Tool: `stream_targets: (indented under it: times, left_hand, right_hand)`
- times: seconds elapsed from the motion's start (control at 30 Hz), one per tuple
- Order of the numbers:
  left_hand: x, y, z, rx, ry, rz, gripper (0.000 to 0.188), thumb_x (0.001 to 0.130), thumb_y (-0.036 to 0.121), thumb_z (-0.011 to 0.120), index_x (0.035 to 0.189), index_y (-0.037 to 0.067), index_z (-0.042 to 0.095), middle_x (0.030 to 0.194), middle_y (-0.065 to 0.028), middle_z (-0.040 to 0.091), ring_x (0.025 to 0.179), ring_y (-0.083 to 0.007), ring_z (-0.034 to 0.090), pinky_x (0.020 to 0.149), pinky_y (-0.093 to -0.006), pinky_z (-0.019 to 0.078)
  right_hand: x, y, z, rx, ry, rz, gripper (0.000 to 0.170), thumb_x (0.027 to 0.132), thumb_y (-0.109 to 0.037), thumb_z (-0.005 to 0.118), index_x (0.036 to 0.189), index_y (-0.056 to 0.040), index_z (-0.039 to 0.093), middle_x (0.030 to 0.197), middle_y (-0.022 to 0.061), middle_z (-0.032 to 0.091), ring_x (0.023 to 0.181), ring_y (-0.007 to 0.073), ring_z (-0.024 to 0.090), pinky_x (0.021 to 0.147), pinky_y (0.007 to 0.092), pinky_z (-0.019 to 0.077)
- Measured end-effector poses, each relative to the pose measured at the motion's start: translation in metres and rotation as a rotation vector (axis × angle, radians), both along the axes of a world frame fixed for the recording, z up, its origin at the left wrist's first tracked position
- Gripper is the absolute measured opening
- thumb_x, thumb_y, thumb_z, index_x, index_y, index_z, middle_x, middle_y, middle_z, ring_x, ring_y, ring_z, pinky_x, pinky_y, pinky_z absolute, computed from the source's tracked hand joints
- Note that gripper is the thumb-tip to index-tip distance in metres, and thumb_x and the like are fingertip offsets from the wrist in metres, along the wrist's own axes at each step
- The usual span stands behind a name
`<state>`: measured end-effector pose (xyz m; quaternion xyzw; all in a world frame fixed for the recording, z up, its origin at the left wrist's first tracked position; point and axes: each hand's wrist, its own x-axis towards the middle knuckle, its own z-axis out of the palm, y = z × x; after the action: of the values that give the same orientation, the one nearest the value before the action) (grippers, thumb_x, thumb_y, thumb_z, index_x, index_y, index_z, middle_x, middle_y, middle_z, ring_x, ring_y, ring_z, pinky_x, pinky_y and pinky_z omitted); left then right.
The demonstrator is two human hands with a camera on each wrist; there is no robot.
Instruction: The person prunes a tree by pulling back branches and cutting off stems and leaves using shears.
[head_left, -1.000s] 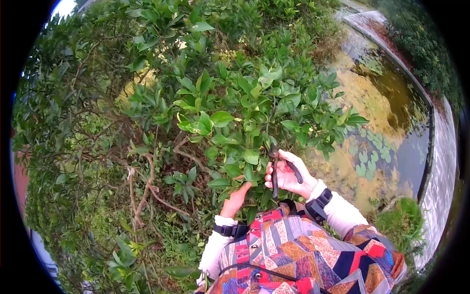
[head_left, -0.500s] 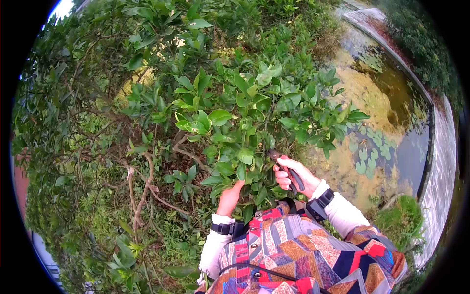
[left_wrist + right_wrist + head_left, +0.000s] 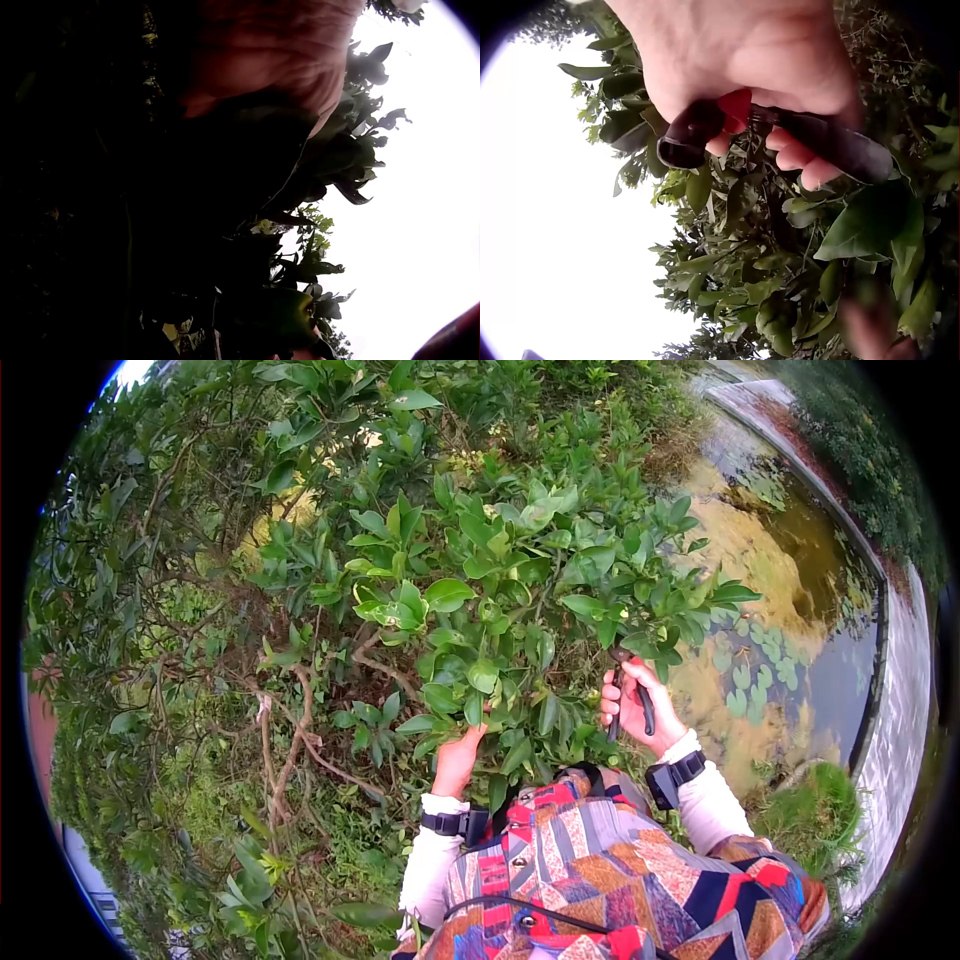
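Note:
My right hand (image 3: 665, 725) grips dark-handled pruning shears (image 3: 648, 715) at the right side of a leafy branch (image 3: 485, 635). The shears' head sits right at a cluster of leaves (image 3: 660, 625). In the right wrist view, a red part shows between the shears' dark handles (image 3: 840, 146), with fingertips curled beneath them. Lower left of the shears, my left hand (image 3: 458, 760) reaches in at the underside of the foliage. Leaves hide most of its fingers, and I cannot tell what they hold. The left wrist view shows its palm (image 3: 277, 60) above dark leaves.
Bare woody stems (image 3: 295, 755) and dense foliage fill the left. To the right lies a pond (image 3: 735, 560) with lily pads (image 3: 750, 680), edged by a pale stone rim (image 3: 905, 730). A grass clump (image 3: 820, 810) grows by the near bank.
My right hand has carried the shears rightward, away from the middle of the branch to the right-hand leaves. The left hand has shifted slightly left and down.

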<state>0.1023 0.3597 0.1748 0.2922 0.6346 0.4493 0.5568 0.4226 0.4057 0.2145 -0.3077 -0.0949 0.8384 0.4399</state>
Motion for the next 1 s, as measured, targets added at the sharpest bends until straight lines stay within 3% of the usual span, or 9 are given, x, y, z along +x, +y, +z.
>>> stream_targets:
  times: [0.07,0.2,0.4,0.53,0.57,0.87,0.93,1.0]
  left_hand:
    - [-0.001,0.001,-0.012,-0.012,-0.026,-0.013,0.028,0.092,0.018,0.074,0.117,0.006,0.070,0.117,0.0000,0.067,0.106,-0.0134,0.061,0.097,-0.0307,0.0459]
    - [0.002,0.006,-0.016,-0.135,0.048,-0.079,0.026,0.092,0.017,0.074,0.116,0.006,0.070,0.116,-0.0001,0.068,0.106,-0.0136,0.061,0.097,-0.0308,0.0458]
    - [0.000,0.001,-0.017,-0.204,0.087,-0.112,0.023,0.093,0.015,0.072,0.113,0.005,0.070,0.116,-0.0006,0.067,0.108,-0.0141,0.060,0.099,-0.0312,0.0447]
    - [0.005,-0.004,-0.006,-0.147,0.105,-0.159,0.023,0.094,0.016,0.070,0.114,0.005,0.069,0.115,-0.0011,0.067,0.108,-0.0143,0.059,0.100,-0.0314,0.0441]
    - [0.010,-0.004,0.002,-0.157,0.075,-0.159,0.023,0.095,0.015,0.069,0.115,0.005,0.069,0.116,-0.0010,0.067,0.108,-0.0143,0.059,0.100,-0.0310,0.0438]
    - [0.010,-0.005,-0.019,-0.045,0.012,-0.352,0.036,0.099,0.018,0.062,0.131,0.004,0.064,0.130,-0.0026,0.065,0.118,-0.0139,0.058,0.105,-0.0298,0.0417]
    - [0.008,-0.005,-0.026,0.002,0.098,-0.453,0.048,0.102,0.037,0.056,0.136,0.004,0.059,0.135,-0.0126,0.062,0.124,-0.0189,0.057,0.106,-0.0308,0.0409]
    - [0.008,-0.004,-0.028,0.040,0.065,-0.426,0.047,0.102,0.036,0.058,0.134,0.003,0.060,0.134,-0.0122,0.063,0.122,-0.0193,0.058,0.105,-0.0311,0.0417]
  right_hand:
    - [-0.007,-0.005,0.019,0.006,0.042,0.029,0.032,0.098,-0.039,0.057,0.102,-0.0076,0.059,0.081,0.0031,0.055,0.070,0.0210,0.057,0.069,0.0386,0.0499]
    - [-0.033,-0.011,0.036,0.059,0.073,0.338,0.031,0.099,-0.034,0.056,0.104,-0.0040,0.062,0.085,0.0050,0.059,0.075,0.0235,0.060,0.072,0.0400,0.0523]
    - [-0.050,-0.004,0.018,-0.069,0.030,0.448,0.037,0.096,-0.038,0.057,0.104,-0.0028,0.061,0.084,0.0040,0.058,0.075,0.0235,0.059,0.071,0.0401,0.0516]
    - [-0.053,0.001,0.010,-0.058,-0.006,0.380,0.038,0.096,-0.039,0.058,0.104,-0.0020,0.061,0.083,0.0051,0.060,0.075,0.0241,0.060,0.070,0.0419,0.0522]
    - [-0.053,0.001,0.010,-0.084,0.016,0.344,0.034,0.097,-0.038,0.059,0.097,-0.0039,0.062,0.080,0.0066,0.061,0.072,0.0256,0.061,0.069,0.0438,0.0525]
    - [-0.065,0.009,0.004,-0.073,0.067,0.247,0.037,0.096,-0.042,0.060,0.097,-0.0050,0.063,0.080,0.0054,0.063,0.075,0.0263,0.064,0.075,0.0460,0.0549]
    - [-0.071,0.010,0.004,-0.053,0.016,0.202,0.036,0.095,-0.042,0.061,0.095,-0.0060,0.063,0.080,0.0049,0.063,0.076,0.0261,0.065,0.076,0.0467,0.0561]
    - [-0.073,0.013,0.001,-0.052,0.003,0.196,0.036,0.095,-0.042,0.061,0.094,-0.0064,0.062,0.080,0.0049,0.063,0.076,0.0260,0.065,0.075,0.0477,0.0570]
